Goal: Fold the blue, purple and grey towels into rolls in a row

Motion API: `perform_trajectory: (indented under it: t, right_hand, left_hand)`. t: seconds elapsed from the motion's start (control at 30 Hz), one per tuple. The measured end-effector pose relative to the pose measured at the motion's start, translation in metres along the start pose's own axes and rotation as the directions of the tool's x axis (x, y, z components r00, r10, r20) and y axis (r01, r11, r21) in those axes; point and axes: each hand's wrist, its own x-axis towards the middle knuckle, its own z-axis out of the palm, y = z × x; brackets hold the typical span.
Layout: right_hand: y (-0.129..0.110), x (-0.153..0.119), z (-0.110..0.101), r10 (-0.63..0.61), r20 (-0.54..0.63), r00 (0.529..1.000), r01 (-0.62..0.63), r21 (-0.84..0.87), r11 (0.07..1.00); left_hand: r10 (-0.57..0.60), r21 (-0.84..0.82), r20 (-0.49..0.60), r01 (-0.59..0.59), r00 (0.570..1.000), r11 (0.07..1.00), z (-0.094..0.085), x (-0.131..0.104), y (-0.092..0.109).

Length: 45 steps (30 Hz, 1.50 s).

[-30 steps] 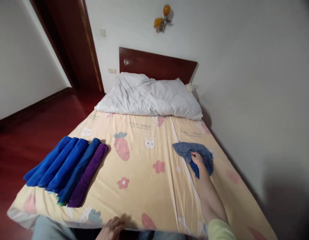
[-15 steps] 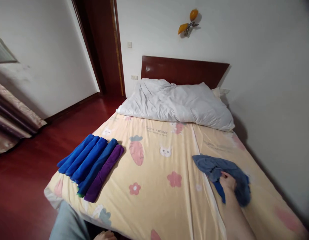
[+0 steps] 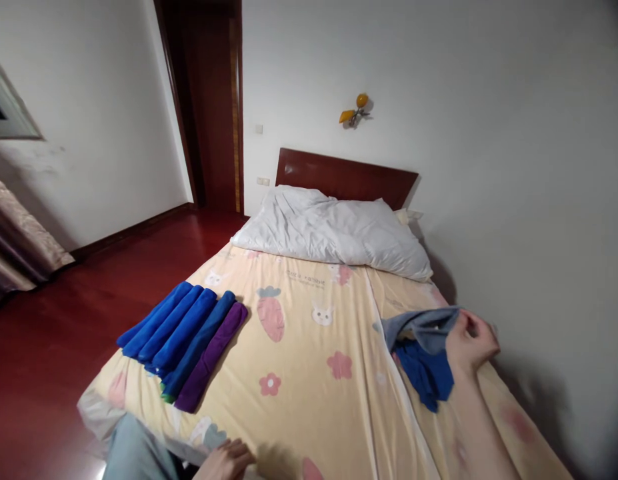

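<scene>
My right hand [image 3: 471,339] pinches a grey-blue towel [image 3: 423,325] by one end, lifting it off the bed's right side while its other end trails on the sheet. Beneath it lies a crumpled blue towel [image 3: 426,373], partly covered by my wrist and the grey-blue one. Down at the bed's near edge, my left hand [image 3: 226,460] holds nothing, its fingers loosely extended over the sheet. To its upper left, several folded blue towels [image 3: 181,327] lie in a row, with a folded purple towel [image 3: 211,357] at the right end.
A bed with a yellow patterned sheet [image 3: 299,413] spans the middle. White bedding [image 3: 329,227] is heaped by the dark red headboard [image 3: 343,177]. The wall [image 3: 539,200] runs along the right. My knee [image 3: 139,450] is at the near left corner.
My right hand has raised the grey-blue towel up and to the right, uncovering more of the blue towel below. My left hand has come up further into view. The camera has tilted upward.
</scene>
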Motion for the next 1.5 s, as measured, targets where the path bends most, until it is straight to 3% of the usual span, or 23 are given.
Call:
perform_trajectory:
  t: [0.1, 0.17, 0.2, 0.27, 0.33, 0.4, 0.43, 0.5, 0.6, 0.77, 0.93, 1.07, 1.2, 1.33, 1.5]
  right_hand:
    - [-0.106, -0.004, -0.042, -0.256, -0.014, 0.967, 0.256, 0.119, 0.959]
    - [-0.173, -0.029, -0.073, -0.380, 0.001, 0.925, 0.370, 0.226, 0.901]
    - [-0.203, -0.048, -0.087, -0.430, 0.073, 0.900, 0.392, 0.298, 0.870]
    - [-0.256, -0.092, -0.110, -0.473, 0.275, 0.837, 0.319, 0.457, 0.830]
    - [-0.295, -0.137, -0.125, -0.499, 0.464, 0.732, 0.166, 0.589, 0.791]
    - [-0.319, -0.174, -0.133, -0.526, 0.576, 0.625, 0.027, 0.658, 0.753]
    - [-0.326, -0.188, -0.135, -0.516, 0.613, 0.598, -0.037, 0.665, 0.746]
    - [-0.331, -0.208, -0.138, -0.481, 0.656, 0.581, -0.129, 0.657, 0.742]
    - [-0.327, -0.225, -0.143, -0.429, 0.668, 0.608, -0.180, 0.642, 0.745]
    - [-0.310, -0.256, -0.147, -0.263, 0.669, 0.695, -0.176, 0.513, 0.840]
    - [-0.285, -0.285, -0.141, -0.172, 0.751, 0.638, -0.197, 0.374, 0.906]
    - [-0.271, -0.275, -0.143, -0.041, 0.764, 0.644, -0.309, 0.309, 0.899]
    - [-0.271, -0.250, -0.151, -0.016, 0.753, 0.657, -0.375, 0.346, 0.860]
    - [-0.274, -0.231, -0.155, 0.056, 0.658, 0.751, -0.406, 0.393, 0.825]
    - [-0.265, -0.215, -0.156, 0.192, 0.509, 0.839, -0.412, 0.364, 0.835]
  left_hand:
    - [0.021, -0.155, -0.121, -0.040, 0.992, 0.987, -0.032, 0.023, 0.032]
    - [0.005, -0.260, -0.258, -0.074, 0.966, 0.963, -0.051, 0.037, 0.056]
    - [-0.008, -0.296, -0.321, -0.093, 0.947, 0.951, -0.060, 0.042, 0.067]
    - [-0.030, -0.335, -0.435, -0.131, 0.900, 0.933, -0.076, 0.051, 0.085]
    - [-0.016, -0.332, -0.510, -0.180, 0.860, 0.926, -0.091, 0.056, 0.096]
    - [0.051, -0.300, -0.515, -0.235, 0.856, 0.924, -0.107, 0.057, 0.099]
    - [0.083, -0.289, -0.487, -0.250, 0.869, 0.924, -0.114, 0.057, 0.099]
    - [0.103, -0.294, -0.396, -0.233, 0.913, 0.927, -0.125, 0.053, 0.095]
    - [0.074, -0.302, -0.315, -0.174, 0.946, 0.937, -0.128, 0.042, 0.091]
    - [0.119, -0.130, -0.354, -0.175, 0.928, 0.976, -0.107, 0.030, 0.096]
    - [0.115, -0.061, -0.426, -0.155, 0.898, 0.986, -0.104, 0.025, 0.093]
    - [0.051, -0.007, -0.486, -0.062, 0.872, 0.998, -0.120, 0.024, 0.071]
    - [-0.047, 0.030, -0.495, 0.071, 0.868, 0.997, -0.124, 0.023, 0.040]
    - [-0.143, 0.019, -0.551, 0.184, 0.822, 0.983, -0.122, 0.016, 0.013]
    - [-0.198, -0.010, -0.591, 0.239, 0.782, 0.971, -0.129, 0.006, -0.013]
